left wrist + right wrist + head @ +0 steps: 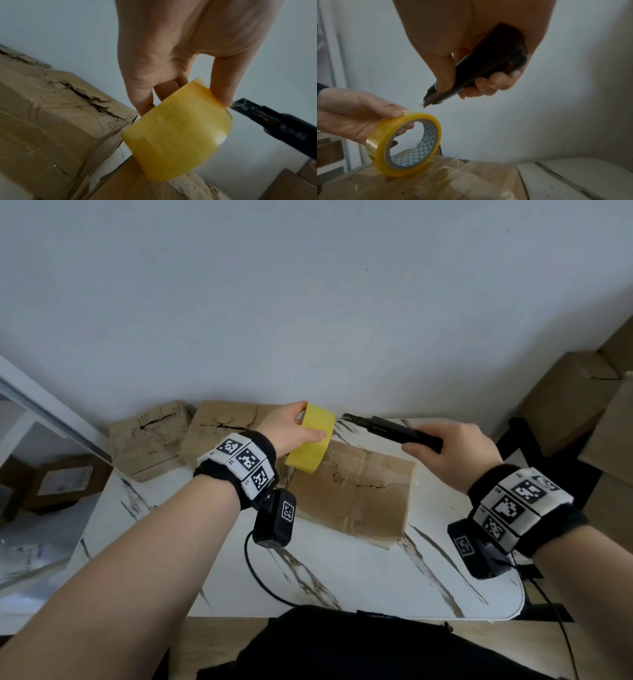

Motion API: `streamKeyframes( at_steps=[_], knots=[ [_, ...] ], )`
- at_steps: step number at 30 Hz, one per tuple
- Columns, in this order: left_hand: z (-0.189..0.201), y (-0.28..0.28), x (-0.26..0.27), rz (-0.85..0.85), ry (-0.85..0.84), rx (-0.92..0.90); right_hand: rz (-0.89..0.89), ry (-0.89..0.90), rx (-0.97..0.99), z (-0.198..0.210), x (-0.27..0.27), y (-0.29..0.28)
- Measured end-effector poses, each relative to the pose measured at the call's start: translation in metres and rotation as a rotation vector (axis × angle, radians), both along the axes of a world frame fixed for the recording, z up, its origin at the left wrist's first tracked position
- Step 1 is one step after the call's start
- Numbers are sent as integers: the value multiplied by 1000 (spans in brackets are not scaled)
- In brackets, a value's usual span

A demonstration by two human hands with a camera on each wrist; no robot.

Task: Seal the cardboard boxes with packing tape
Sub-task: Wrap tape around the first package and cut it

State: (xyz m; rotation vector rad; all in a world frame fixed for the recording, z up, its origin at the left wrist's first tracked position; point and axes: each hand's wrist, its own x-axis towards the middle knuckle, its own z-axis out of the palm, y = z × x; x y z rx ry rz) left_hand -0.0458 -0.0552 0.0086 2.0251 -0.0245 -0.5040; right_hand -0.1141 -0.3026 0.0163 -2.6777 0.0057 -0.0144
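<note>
Holding the roll of yellow packing tape [311,438] over the far left edge of the cardboard box [356,494] on the bench [342,577], the left hand [291,429] has its thumb on the roll's outer face and its fingers through the core, so it is curled round the roll. In the right wrist view the roll's lower edge sits on or just above the box top, where clear tape already shines across the crumpled flaps. The right hand [452,453] is closed round a black utility knife [394,430], thumb along its back, tip pointing at the roll and close to its upper edge without touching it.

This looks like the cutting step: a strip seems laid over this box, and the tape now has to be severed from the roll. I cannot tell whether a stretch still runs from roll to box, since the film is clear.

Next, the blade must meet the taut tape just beside the roll, away from the left fingers [393,113], while the left hand keeps tension. 2 more boxes [150,436] stand against the wall behind, torn along their tops.
</note>
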Motion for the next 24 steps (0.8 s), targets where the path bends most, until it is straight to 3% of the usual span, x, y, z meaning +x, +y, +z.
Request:
streamKeyframes(
  at_steps=[13,24],
  knots=[
    [0,1,3,-6,34,43,85,62,16,11,14,10],
    [-3,5,9,21,59,-23,60,65,101,2,14,14]
  ],
)
